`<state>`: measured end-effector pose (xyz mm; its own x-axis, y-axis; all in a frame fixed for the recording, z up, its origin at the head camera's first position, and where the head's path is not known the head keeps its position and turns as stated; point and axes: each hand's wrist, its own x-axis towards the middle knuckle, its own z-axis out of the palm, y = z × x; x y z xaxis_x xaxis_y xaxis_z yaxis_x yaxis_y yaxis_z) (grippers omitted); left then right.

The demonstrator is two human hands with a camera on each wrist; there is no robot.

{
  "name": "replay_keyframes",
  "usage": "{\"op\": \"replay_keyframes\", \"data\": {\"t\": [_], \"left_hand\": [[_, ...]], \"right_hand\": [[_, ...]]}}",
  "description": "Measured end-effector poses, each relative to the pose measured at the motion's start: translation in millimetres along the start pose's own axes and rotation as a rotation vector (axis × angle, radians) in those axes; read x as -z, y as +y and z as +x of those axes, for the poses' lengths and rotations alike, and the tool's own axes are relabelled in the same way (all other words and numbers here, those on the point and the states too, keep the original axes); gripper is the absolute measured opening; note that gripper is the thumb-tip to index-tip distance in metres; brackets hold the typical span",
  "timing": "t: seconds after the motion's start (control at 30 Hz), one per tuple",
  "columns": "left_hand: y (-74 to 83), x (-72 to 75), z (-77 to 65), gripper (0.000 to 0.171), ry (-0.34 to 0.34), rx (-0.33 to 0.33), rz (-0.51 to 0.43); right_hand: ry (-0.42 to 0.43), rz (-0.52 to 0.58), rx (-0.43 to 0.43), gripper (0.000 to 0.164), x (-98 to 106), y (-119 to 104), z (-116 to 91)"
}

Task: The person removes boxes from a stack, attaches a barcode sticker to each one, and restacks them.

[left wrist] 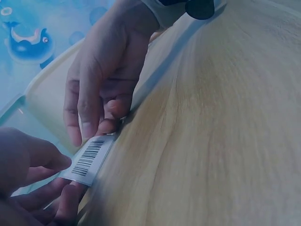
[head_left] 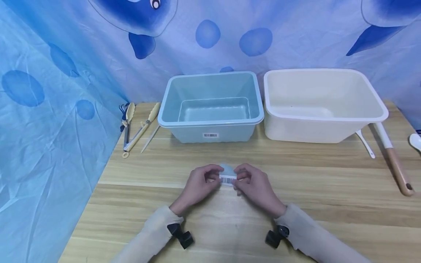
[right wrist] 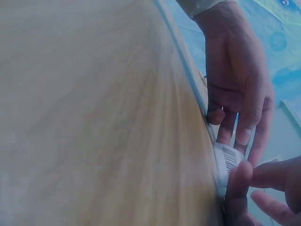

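A small pale blue, rounded item (head_left: 227,170) with a white barcode label (left wrist: 87,162) is held just above the table; its exact kind cannot be told. My left hand (head_left: 200,182) pinches its left edge between thumb and fingers. On the opposite edge, my right hand (head_left: 258,186) pinches it too, fingers bent. From the right wrist view, the label (right wrist: 228,160) shows between both hands' fingertips. Much of the item is hidden behind the fingers.
Behind the hands stand a light blue bin (head_left: 210,124) and a white bin (head_left: 322,129). Tongs (head_left: 141,128) and a thin pale stick (head_left: 150,138) lie at left. To the right are a small white spoon-like utensil (head_left: 365,144), a wooden-handled utensil (head_left: 396,164) and a white spoon (head_left: 416,141).
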<state>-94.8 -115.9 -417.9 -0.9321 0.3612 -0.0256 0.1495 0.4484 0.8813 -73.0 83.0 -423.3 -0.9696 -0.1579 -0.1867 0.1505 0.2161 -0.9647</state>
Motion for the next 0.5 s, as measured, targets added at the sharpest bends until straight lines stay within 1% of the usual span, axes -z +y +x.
{"op": "replay_keyframes", "data": {"t": [0.07, 0.17, 0.4, 0.5], "left_hand": [[0.1, -0.3, 0.1, 0.031, 0.002, 0.008, 0.007], [0.3, -0.9, 0.0, 0.032, -0.002, 0.022, -0.013], [-0.6, -2.7, -0.6, 0.034, -0.012, 0.076, -0.154], [1.4, -3.9, -1.2, 0.034, 0.005, 0.095, -0.194]], "right_hand": [[-0.002, -0.005, -0.003, 0.027, -0.8, -0.7, 1.6], [-0.007, -0.011, 0.004, 0.026, -1.5, -0.6, 3.0], [0.003, -0.007, 0.012, 0.022, -2.4, 0.1, 2.8], [0.03, -0.091, 0.033, 0.02, -1.5, -2.4, 1.0]]}}
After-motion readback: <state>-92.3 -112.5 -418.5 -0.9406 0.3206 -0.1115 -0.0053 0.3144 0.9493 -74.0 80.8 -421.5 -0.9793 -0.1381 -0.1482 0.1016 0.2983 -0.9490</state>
